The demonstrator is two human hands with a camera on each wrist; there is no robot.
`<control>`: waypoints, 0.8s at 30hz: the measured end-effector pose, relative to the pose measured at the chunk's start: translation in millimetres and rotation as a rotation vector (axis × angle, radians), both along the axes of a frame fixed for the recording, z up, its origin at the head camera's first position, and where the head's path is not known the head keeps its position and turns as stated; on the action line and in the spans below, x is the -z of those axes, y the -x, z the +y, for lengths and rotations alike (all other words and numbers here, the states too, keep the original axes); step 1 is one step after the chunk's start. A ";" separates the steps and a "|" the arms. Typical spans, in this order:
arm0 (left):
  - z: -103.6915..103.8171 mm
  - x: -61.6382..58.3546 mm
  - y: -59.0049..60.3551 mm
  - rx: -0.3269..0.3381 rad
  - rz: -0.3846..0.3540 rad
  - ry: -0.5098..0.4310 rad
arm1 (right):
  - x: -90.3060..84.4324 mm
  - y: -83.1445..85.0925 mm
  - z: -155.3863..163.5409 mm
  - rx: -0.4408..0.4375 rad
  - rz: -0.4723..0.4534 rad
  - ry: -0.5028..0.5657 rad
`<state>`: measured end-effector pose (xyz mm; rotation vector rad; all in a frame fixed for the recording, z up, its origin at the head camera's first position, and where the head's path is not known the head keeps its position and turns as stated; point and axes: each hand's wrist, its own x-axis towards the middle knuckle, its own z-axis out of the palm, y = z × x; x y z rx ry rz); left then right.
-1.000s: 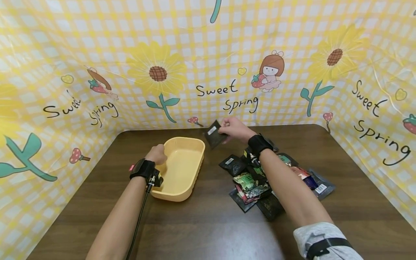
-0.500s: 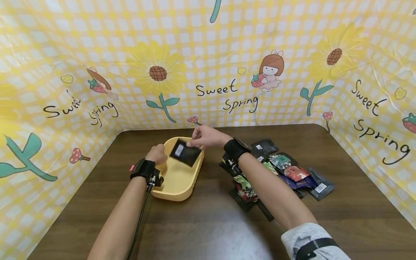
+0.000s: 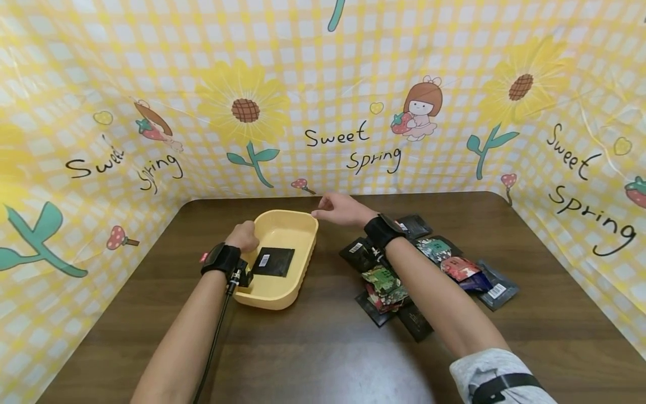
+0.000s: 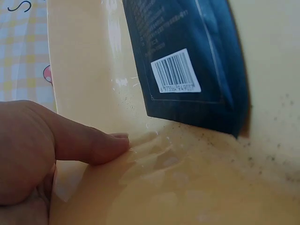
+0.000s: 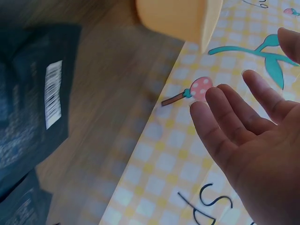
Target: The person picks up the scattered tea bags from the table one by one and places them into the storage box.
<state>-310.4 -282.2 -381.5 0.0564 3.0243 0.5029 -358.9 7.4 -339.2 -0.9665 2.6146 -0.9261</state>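
Note:
A yellow plastic tray (image 3: 298, 221) sits on the brown table, and a black sachet (image 3: 273, 262) with a barcode label lies flat inside it. My left hand (image 3: 243, 238) grips the tray's left rim, the thumb (image 4: 89, 145) lying inside against the wall near the black sachet (image 4: 187, 61). My right hand (image 3: 337, 207) hovers empty above the tray's far right corner, fingers (image 5: 225, 136) straight and spread. A heap of sachets (image 3: 388, 283) lies to the right, under my right forearm.
More sachets, black, green, red and grey (image 3: 497, 290), spread across the table's right side. A black sachet (image 5: 33, 108) lies below my right hand. A yellow checked cloth (image 3: 323, 101) walls the table at back and sides.
My right hand carried the black sachet left over the tray and let it go. The sachet now lies in the tray, and the hand has drawn back to the right, empty. The left hand stayed.

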 end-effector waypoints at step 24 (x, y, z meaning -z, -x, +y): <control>-6.8 -11.2 -0.3 0.028 -0.147 -0.098 | 16.7 7.9 33.3 0.040 -0.011 -0.089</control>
